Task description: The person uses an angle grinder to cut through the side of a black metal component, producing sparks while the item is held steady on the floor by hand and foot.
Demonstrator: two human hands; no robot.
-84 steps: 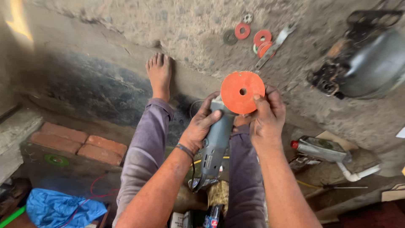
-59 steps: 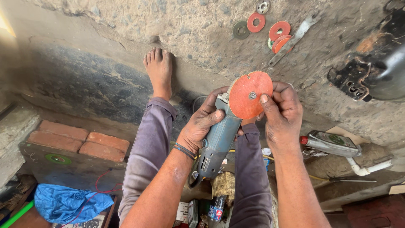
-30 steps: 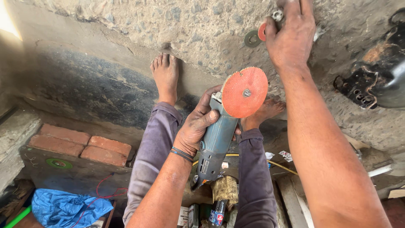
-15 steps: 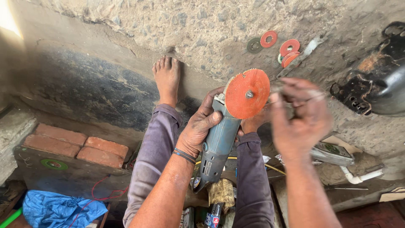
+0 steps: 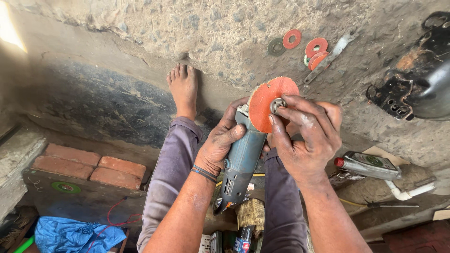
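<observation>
Left hand (image 5: 218, 147) clamped round blue angle grinder (image 5: 241, 161) body, held above the lap over the floor. Right hand (image 5: 304, 138) pinching small metal nut (image 5: 277, 105) at orange disc (image 5: 269, 108) centre. Probably heavy, rigid; disc thin, brittle-edged; best gripped by body.

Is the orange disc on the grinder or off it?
On: the orange disc sits on the angle grinder head, right-hand fingers at its centre nut.

angle grinder (image 5: 241, 164): matt blue-grey plastic | sanding disc (image 5: 269, 103): rough orange grit | centre nut (image 5: 277, 105): dull metal | floor (image 5: 225, 33): rough concrete
</observation>
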